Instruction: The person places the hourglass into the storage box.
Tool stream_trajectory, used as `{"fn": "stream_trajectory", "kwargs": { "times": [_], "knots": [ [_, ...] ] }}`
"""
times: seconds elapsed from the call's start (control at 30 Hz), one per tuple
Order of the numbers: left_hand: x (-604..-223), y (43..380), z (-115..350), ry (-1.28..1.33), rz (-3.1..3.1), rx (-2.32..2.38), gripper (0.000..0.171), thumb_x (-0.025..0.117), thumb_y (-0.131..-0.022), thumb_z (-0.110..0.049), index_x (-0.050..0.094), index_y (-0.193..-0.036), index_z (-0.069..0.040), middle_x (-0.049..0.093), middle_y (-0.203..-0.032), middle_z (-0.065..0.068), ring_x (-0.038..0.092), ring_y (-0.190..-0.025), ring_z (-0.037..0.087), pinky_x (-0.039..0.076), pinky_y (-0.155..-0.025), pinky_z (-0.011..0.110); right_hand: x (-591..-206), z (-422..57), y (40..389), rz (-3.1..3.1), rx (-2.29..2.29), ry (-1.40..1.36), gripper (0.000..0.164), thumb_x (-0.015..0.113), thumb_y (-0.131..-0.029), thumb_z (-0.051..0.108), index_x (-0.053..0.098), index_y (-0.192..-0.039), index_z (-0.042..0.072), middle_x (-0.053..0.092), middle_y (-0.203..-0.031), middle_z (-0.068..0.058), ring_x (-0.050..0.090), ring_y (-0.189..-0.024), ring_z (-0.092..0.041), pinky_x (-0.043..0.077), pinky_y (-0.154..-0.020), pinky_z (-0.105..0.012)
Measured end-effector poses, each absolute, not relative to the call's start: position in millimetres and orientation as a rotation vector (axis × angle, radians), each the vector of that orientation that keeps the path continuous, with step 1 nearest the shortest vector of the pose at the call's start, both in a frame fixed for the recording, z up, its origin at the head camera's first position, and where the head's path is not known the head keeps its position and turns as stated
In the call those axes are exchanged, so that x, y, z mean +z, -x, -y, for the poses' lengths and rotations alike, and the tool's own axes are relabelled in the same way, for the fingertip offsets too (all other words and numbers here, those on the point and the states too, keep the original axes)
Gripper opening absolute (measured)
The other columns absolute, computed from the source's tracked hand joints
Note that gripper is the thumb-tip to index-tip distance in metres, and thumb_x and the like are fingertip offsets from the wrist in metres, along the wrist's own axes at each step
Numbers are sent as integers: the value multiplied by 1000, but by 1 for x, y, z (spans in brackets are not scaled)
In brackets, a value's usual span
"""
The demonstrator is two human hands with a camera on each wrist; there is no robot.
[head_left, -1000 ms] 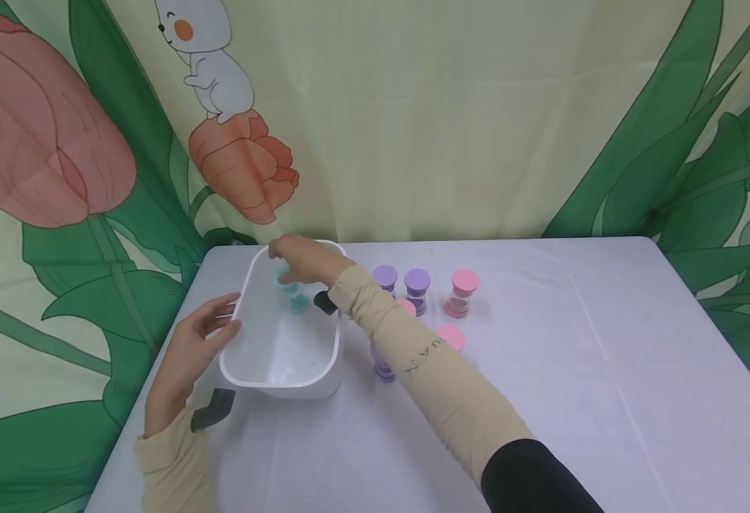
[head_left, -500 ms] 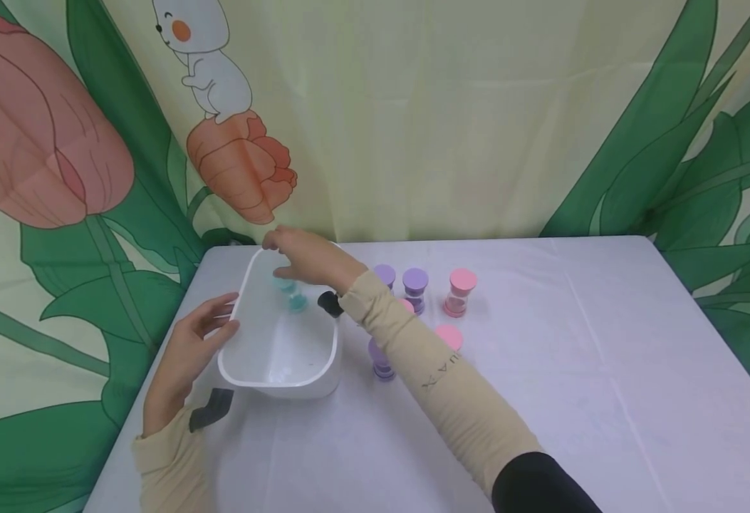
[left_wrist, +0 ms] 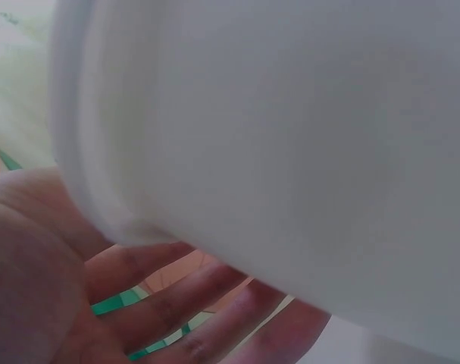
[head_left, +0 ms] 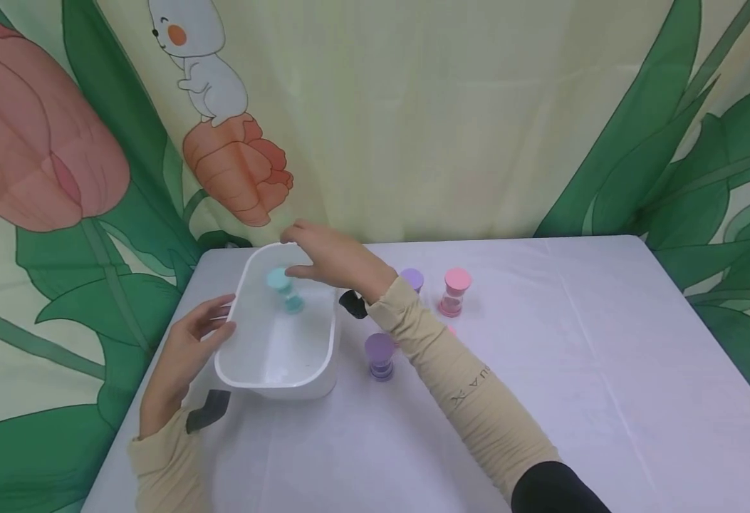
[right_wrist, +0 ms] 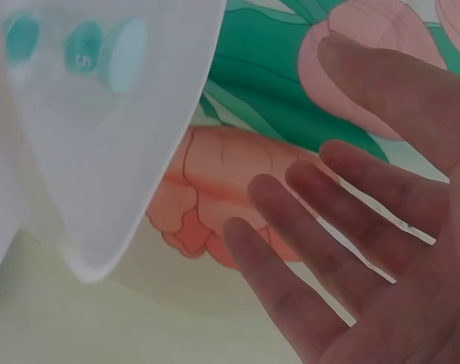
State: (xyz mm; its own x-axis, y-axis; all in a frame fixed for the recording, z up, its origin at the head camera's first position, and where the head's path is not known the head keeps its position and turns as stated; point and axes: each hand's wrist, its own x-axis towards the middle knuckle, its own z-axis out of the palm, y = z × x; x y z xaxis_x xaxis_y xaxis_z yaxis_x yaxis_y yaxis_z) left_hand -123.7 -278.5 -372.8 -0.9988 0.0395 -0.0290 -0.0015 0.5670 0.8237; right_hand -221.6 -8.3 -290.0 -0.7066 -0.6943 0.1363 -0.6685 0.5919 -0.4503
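A teal sand timer (head_left: pixel 294 304) stands inside a white plastic bin (head_left: pixel 310 385), near its far end. In the right wrist view its teal cap (right_wrist: pixel 123 54) shows through the bin's mouth, with a small "5" on the teal part beside it. My left hand (head_left: pixel 194 345) rests against the bin's left side, thumb and fingertips at the rim, the fingers (left_wrist: pixel 176 303) stretched along the outer wall. Above the bin's far right corner is my right hand (head_left: pixel 342 260), fingers spread and apart from the timer, with nothing in it.
Right of the bin stand a purple sand timer (head_left: pixel 379 353), a pink sand timer (head_left: pixel 456 288) and another purple one (head_left: pixel 412 278). My right sleeve (head_left: pixel 458 377) covers others. A printed curtain (head_left: pixel 445 128) hangs behind the white table (head_left: pixel 605 320).
My right hand has let go of the teal sand timer and moved right and up, away from it. The left hand keeps its place on the bin.
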Motion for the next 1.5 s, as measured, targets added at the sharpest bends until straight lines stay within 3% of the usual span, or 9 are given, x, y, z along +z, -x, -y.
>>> {"fn": "stream_trajectory", "kwargs": {
  "times": [0.1, 0.27, 0.4, 0.63, 1.1, 1.33, 1.5],
  "knots": [
    [-374, 124, 278, -36, -2742, 1443, 59, 60, -99, -36, 43, -150, -14, 52, -145, 14, 55, -114, 9, 51, -92, 37, -291, -2, 218, -2781, -766, 1177, 45, 69, -94, 29, 56, -133, 10, 55, -129, -2, 56, -117, -14, 46, -101, -22],
    [-374, 123, 279, -22, -2723, 1469, 61, 60, -98, -37, 41, -151, -14, 50, -147, 14, 53, -124, 28, 49, -98, 54, -290, -16, 214, -2801, -813, 1203, 44, 70, -94, 27, 57, -132, 9, 56, -129, -2, 54, -120, -15, 43, -104, -23],
    [-374, 122, 278, -27, -2726, 1475, 60, 60, -99, -37, 41, -151, -14, 51, -145, 15, 53, -125, 34, 49, -98, 56, -289, -26, 211, -2828, -824, 1201, 45, 71, -93, 26, 58, -133, 9, 57, -128, -2, 54, -120, -15, 43, -105, -25],
    [-374, 122, 277, -21, -2717, 1481, 60, 60, -99, -36, 41, -151, -14, 51, -145, 16, 52, -127, 35, 49, -98, 57, -290, -46, 204, -2879, -798, 1181, 41, 71, -93, 25, 58, -129, 8, 58, -121, -3, 57, -111, -17, 46, -99, -28],
    [-374, 123, 276, -31, -2739, 1483, 60, 60, -99, -36, 42, -151, -13, 52, -143, 17, 53, -127, 36, 49, -98, 55, -293, -79, 201, -2882, -816, 1081, 43, 71, -93, 21, 58, -130, 4, 57, -129, -7, 57, -118, -20, 46, -103, -31],
    [-373, 123, 276, -36, -2755, 1462, 57, 60, -99, -34, 43, -150, -12, 54, -141, 17, 54, -125, 34, 51, -94, 46, -297, -91, 199, -2893, -834, 1047, 43, 72, -92, 19, 58, -130, 5, 57, -129, -5, 57, -119, -19, 46, -103, -32],
    [-373, 122, 275, -27, -2750, 1470, 58, 60, -99, -34, 43, -150, -11, 54, -141, 18, 53, -125, 35, 51, -96, 51, -300, -102, 196, -2901, -834, 973, 43, 73, -91, 20, 59, -129, 5, 58, -128, -4, 59, -115, -20, 48, -100, -33]
  ]
}}
